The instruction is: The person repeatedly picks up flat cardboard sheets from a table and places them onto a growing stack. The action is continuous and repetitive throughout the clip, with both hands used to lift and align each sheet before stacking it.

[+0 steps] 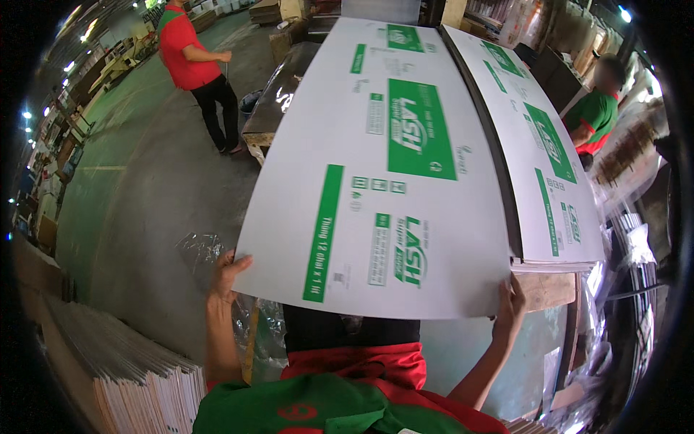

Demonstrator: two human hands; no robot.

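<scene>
A large white cardboard sheet [282,239] with green printed panels stretches away in front of me, held at its two near corners. My left hand [230,271] grips the near left corner, thumb on top and the other fingers underneath. At the near right corner my right hand [511,296] is closed on the edge, its fingers partly hidden by the board. To the right, across a dark gap, lies a stack of similar printed cardboard sheets [585,249], level with the held one.
A person in a red and green shirt [191,61] stands at the far left; another person [596,116] is at the right. A dark metal-topped table [285,87] stands beyond the sheet. Piled cardboard [155,394] sits low left, and clear plastic film [199,249] lies on the floor.
</scene>
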